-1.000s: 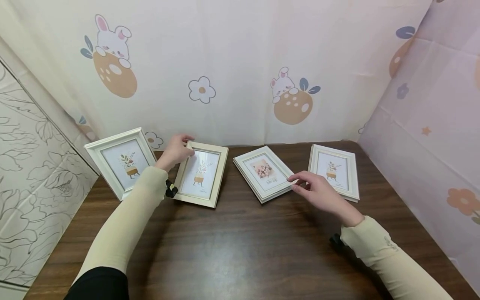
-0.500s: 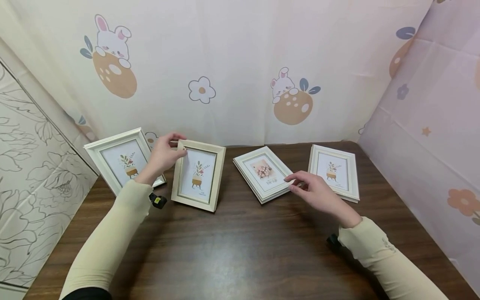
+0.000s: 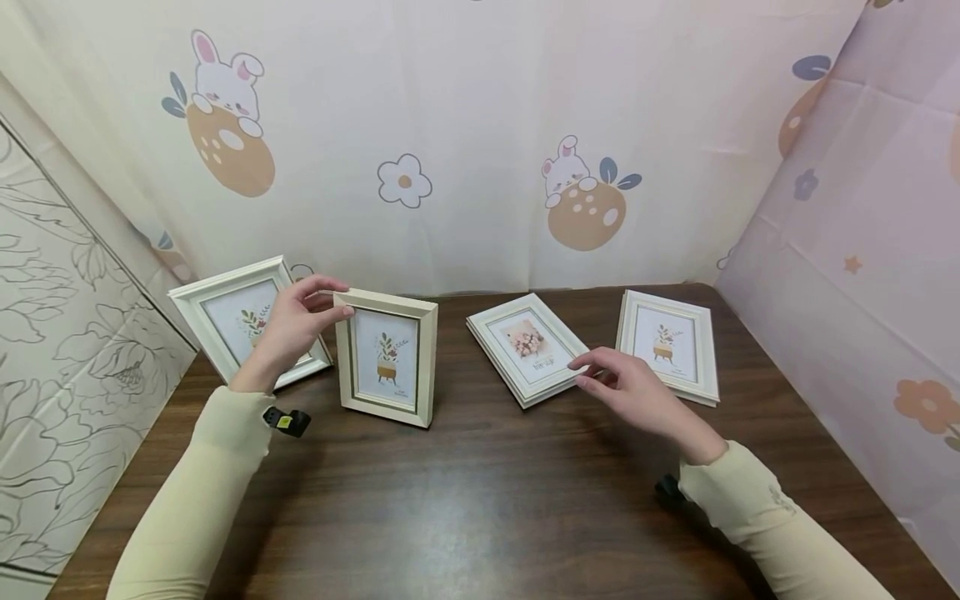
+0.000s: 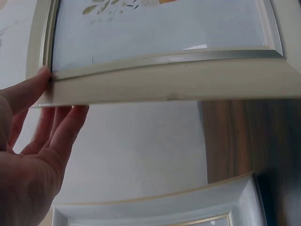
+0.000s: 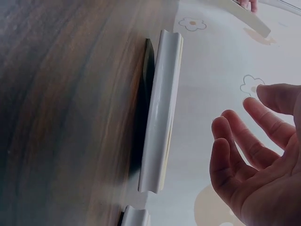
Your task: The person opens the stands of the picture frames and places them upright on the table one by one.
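Note:
My left hand pinches the upper left corner of a cream photo frame. The frame stands nearly upright, its potted-plant print facing me. In the left wrist view the thumb lies on the front of the border, with the other fingers behind it. Right of centre lies a white photo frame with a pink flower picture, leaning back at a low angle. Over its right corner hovers my right hand, fingers loosely bent. The right wrist view shows that hand apart from the white frame's edge.
Partly behind my left hand, a white frame leans at the far left. Another white frame lies tilted at the right. All stand along the back of the brown wooden table, before a patterned curtain.
The cream frame has shifted left and tipped from leaning back to nearly upright, my left hand moving left and lower with it. My right hand has barely moved.

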Demonstrator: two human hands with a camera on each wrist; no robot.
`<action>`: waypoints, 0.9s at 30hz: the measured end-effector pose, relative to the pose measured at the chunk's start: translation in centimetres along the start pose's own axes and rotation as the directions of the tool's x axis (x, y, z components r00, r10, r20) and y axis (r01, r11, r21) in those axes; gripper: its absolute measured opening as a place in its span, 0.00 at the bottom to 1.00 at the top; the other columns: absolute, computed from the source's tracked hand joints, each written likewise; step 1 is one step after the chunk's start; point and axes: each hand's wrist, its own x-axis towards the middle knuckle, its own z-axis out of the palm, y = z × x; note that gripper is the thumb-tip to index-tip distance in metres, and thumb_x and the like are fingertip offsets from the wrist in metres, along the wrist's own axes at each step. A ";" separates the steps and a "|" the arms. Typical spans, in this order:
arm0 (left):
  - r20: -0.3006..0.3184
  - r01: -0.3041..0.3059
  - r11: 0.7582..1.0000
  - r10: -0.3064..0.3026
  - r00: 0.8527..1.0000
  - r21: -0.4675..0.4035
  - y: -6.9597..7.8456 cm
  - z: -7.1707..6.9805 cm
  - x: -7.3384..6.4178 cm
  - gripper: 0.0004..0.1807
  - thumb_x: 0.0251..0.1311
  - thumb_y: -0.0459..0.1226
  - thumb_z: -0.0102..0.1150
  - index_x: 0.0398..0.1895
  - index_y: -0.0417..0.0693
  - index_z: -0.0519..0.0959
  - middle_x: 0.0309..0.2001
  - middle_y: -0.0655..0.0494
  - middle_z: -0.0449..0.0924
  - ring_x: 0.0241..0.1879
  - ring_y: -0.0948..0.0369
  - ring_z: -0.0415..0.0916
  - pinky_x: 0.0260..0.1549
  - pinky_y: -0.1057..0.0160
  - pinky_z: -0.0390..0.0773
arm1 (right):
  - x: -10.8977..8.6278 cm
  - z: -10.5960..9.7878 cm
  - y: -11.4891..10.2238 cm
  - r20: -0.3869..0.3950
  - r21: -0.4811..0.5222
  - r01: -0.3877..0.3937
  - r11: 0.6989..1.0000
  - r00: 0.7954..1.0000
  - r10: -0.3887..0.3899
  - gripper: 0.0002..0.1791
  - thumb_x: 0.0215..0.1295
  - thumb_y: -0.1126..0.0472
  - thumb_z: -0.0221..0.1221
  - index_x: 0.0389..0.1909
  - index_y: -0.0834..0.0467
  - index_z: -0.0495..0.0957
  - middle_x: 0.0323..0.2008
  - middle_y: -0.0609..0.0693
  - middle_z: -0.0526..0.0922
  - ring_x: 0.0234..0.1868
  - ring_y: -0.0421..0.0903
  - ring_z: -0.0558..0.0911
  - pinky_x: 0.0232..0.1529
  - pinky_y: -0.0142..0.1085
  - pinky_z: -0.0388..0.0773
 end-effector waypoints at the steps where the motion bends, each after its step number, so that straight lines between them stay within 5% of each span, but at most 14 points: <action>1: 0.002 -0.013 1.000 0.013 1.000 -0.020 -0.1 -0.1 -0.2 0.17 0.60 0.33 0.70 0.51 0.44 0.79 0.49 0.56 0.81 0.48 0.64 0.79 0.42 0.70 0.79 | -0.1 0.1 0.0 0.003 0.005 0.004 1.000 1.000 -0.004 0.12 0.68 0.63 0.63 0.51 0.58 0.81 0.45 0.50 0.83 0.43 0.44 0.80 0.41 0.44 0.80; 5: 0.014 -0.061 0.988 0.063 0.998 -0.140 -0.2 -0.5 -0.8 0.13 0.61 0.29 0.67 0.48 0.41 0.81 0.45 0.58 0.82 0.43 0.65 0.80 0.39 0.70 0.80 | -0.4 0.5 0.0 0.019 0.021 0.032 0.999 0.999 -0.032 0.13 0.68 0.61 0.63 0.51 0.58 0.81 0.42 0.48 0.83 0.41 0.43 0.81 0.41 0.45 0.81; 12: 0.040 -0.108 0.925 0.132 0.990 -0.365 -0.6 -0.9 -1.5 0.11 0.61 0.21 0.61 0.42 0.41 0.83 0.47 0.54 0.79 0.41 0.67 0.81 0.35 0.71 0.81 | -0.9 1.5 -0.3 0.045 0.040 0.076 0.996 0.996 -0.078 0.13 0.68 0.58 0.64 0.51 0.57 0.80 0.45 0.51 0.84 0.40 0.39 0.81 0.40 0.43 0.81; 20: 0.048 -0.142 0.885 0.182 0.982 -0.443 -0.6 -0.5 -2.1 0.13 0.62 0.19 0.58 0.40 0.44 0.83 0.49 0.52 0.77 0.43 0.65 0.82 0.35 0.70 0.82 | -1.3 2.5 -1.1 0.073 0.069 0.115 0.991 0.990 -0.121 0.13 0.68 0.59 0.64 0.51 0.57 0.80 0.43 0.51 0.84 0.39 0.40 0.81 0.39 0.43 0.82; 27: 0.045 -0.181 0.827 0.242 0.969 -0.532 0.2 0.2 -2.5 0.15 0.61 0.17 0.56 0.39 0.43 0.83 0.49 0.50 0.77 0.43 0.63 0.81 0.34 0.70 0.82 | -1.6 3.5 -1.8 0.109 0.081 0.152 0.985 0.981 -0.160 0.12 0.68 0.59 0.64 0.51 0.53 0.80 0.42 0.48 0.83 0.38 0.38 0.80 0.36 0.40 0.81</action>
